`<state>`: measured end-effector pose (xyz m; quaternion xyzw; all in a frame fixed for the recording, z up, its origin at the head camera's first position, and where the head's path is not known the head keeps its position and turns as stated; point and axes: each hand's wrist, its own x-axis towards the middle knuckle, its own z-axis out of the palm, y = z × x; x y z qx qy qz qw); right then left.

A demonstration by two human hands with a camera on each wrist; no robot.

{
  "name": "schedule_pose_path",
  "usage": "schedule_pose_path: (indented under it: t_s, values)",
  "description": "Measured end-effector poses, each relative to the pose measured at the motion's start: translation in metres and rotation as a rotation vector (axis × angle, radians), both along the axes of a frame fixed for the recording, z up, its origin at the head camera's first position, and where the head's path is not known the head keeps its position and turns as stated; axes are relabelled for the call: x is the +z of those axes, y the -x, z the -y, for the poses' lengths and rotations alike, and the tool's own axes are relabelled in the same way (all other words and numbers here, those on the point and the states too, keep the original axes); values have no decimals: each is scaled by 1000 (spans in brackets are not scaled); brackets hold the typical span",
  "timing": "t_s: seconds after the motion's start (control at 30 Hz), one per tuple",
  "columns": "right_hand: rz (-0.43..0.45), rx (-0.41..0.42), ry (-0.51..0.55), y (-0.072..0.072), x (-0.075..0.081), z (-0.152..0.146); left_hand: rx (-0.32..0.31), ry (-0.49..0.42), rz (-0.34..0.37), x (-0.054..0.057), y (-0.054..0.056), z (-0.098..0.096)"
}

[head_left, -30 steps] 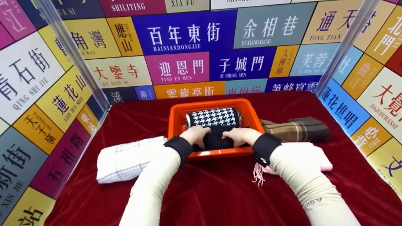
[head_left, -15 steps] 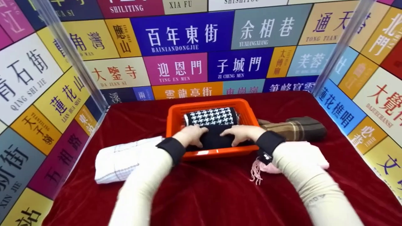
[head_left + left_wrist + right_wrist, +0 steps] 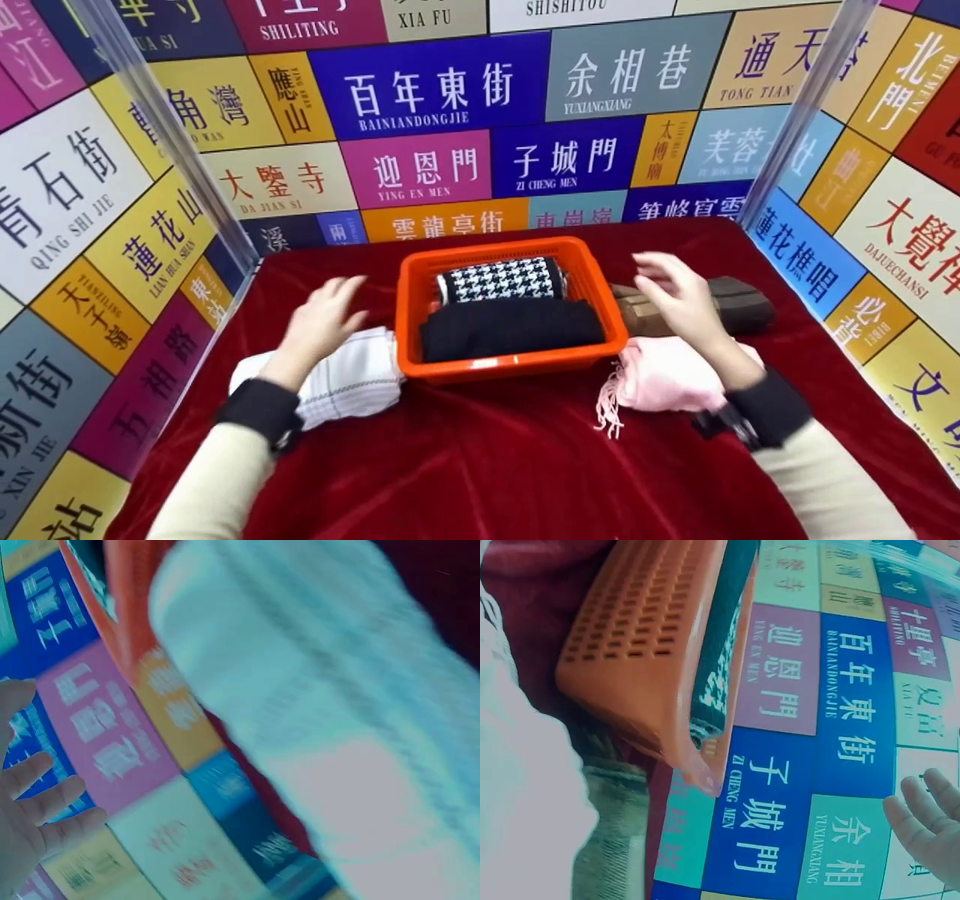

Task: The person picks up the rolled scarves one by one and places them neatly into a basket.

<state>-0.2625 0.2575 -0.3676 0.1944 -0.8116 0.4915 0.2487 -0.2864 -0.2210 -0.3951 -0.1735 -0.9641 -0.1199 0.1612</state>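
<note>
On the table (image 3: 487, 465), the white cloth (image 3: 356, 379), its long axis pointing at the orange basket (image 3: 525, 360) just beside it, lies below the nearer left hand (image 3: 321, 319). Both grips are relaxed and empty; the right hand (image 3: 684, 301) hangs near the pink cloth (image 3: 667, 379).

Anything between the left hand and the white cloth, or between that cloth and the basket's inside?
Nothing visible lies between the left hand and the white cloth. From that cloth into the orange basket, only its left side stands in the way; inside, black cloth lies along the front.
</note>
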Motion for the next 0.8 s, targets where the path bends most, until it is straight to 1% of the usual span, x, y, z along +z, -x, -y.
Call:
schedule_pose_path:
  t_s: [0.03, 0.1, 0.17, 0.23, 0.3, 0.37, 0.47, 0.57, 0.7, 0.8]
  values:
    - [1, 9, 28, -7, 0, 0, 27, -10, 8, -4, -5, 9]
    - [11, 26, 63, -23, -2, 0, 60, -13, 42, -15, -13, 24]
    - [23, 35, 63, -37, -7, 2, 76, 5, 103, -25, -20, 37]
    - [43, 64, 40, -48, -15, 4, 87, 29, 175, -33, -24, 48]
    - [85, 76, -13, -56, -26, 5, 90, 44, 227, -39, -28, 59]
    - [134, 89, -68, -62, -39, 5, 91, 49, 272, -44, -29, 68]
    - [200, 108, -158, -68, -58, 5, 99, 54, 325, -49, -29, 78]
    - [223, 111, -228, -69, -82, 3, 106, 28, 395, -55, -28, 84]
    - [237, 99, -246, -65, -110, -5, 84, -10, 500, -64, -25, 82]
    - [232, 114, -246, -63, -120, -11, 71, 12, 544, -68, -21, 76]
